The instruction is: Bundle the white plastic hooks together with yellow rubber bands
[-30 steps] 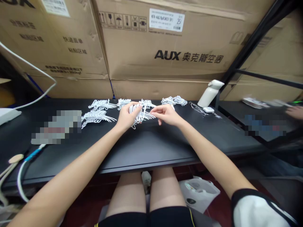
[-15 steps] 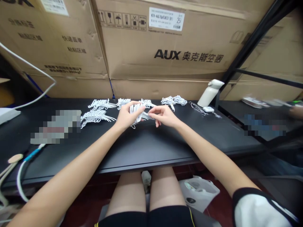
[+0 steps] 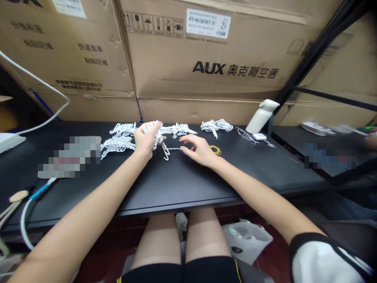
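Note:
My left hand (image 3: 144,140) is closed round a bundle of white wire hooks (image 3: 153,131), their bent ends pointing down and their straight ends to the right. Just right of it on the black desk lies a loose white hook (image 3: 166,151), its shank running toward my right thumb. My right hand (image 3: 198,149) hovers over that end with thumb and index finger apart; whether the thumb touches the wire I cannot tell. Yellow rubber bands (image 3: 216,149) lie beside the right hand. Piles of similar hooks rest behind, at the left (image 3: 118,145) and at the right (image 3: 216,125).
A white bottle (image 3: 259,117), glasses (image 3: 246,135) and a white earphone case (image 3: 259,136) stand at the back right. A blurred-out flat object (image 3: 70,157) and a white cable (image 3: 26,220) are at left. Cardboard boxes (image 3: 206,86) wall the back of the desk (image 3: 182,181).
My left hand has moved left with the bundle. My right hand has let go of the bundle's straight ends and its fingers have spread. The loose hook and the rubber bands now show.

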Tool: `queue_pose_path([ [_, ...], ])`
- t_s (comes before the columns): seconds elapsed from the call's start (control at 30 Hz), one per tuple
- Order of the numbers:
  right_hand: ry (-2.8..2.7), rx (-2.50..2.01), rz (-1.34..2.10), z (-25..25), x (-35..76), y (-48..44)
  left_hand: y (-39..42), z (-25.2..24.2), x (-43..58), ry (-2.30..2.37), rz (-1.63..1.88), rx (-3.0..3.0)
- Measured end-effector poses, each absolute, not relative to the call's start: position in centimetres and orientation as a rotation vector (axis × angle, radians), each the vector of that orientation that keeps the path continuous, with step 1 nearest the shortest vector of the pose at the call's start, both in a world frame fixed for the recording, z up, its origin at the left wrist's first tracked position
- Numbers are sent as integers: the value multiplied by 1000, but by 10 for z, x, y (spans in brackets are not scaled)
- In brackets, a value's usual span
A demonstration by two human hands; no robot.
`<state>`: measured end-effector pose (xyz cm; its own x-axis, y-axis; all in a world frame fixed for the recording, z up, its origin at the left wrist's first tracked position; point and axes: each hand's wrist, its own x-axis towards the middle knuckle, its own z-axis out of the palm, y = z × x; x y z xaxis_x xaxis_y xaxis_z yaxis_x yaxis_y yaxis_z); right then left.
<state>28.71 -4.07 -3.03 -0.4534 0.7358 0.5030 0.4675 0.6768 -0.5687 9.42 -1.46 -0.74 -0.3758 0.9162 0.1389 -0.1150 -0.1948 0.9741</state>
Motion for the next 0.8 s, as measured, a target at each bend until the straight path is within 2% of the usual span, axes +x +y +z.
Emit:
queue_pose_path([
  [0.1, -2518, -786, 450, -31, 279, -51, -15, -8, 93, 1290, 1652, 973],
  [0.2, -2648, -813, 448, -30, 275, -56, -17, -7, 95, 1292, 1634, 989],
  [0.63, -2202, -1245, 408, -27, 309, -20, -20, -13, 101, 1232, 1431, 1147],
  [0.8, -1867, -1169, 222, -19, 313, -16, -24, -16, 102, 1165, 1231, 1303],
])
